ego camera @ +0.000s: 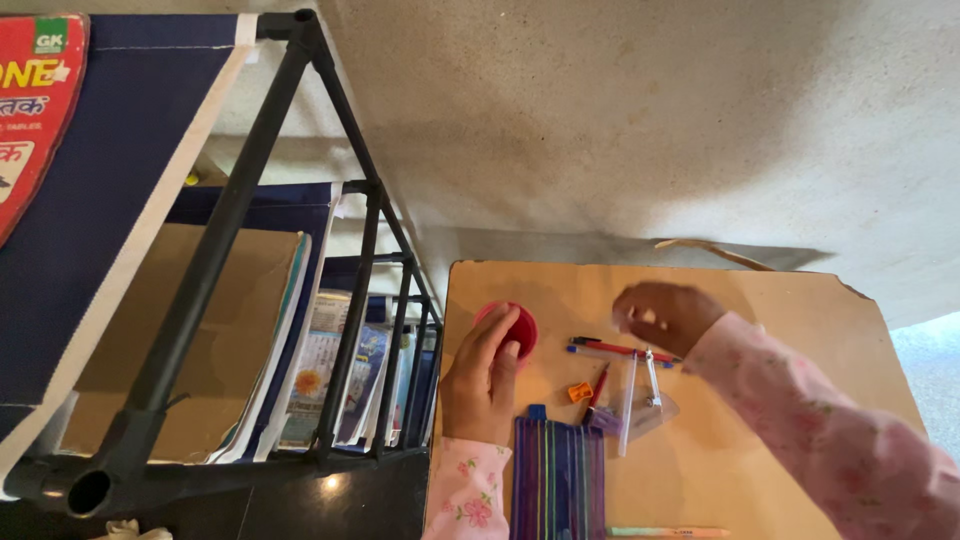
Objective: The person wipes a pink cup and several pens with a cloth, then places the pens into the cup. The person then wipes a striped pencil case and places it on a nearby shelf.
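Red cup (515, 330) — left fingers (497, 335) around it.

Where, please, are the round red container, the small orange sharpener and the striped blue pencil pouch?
Round red container (519, 330), head view, on its rim beside the left hand.
Small orange sharpener (580, 392), head view, on its body.
Striped blue pencil pouch (558, 478), head view, on its striped face.

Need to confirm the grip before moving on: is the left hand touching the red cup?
Touching. The head view shows the left hand with its fingers wrapped against the side and rim of the red cup on the wooden table, no gap visible.
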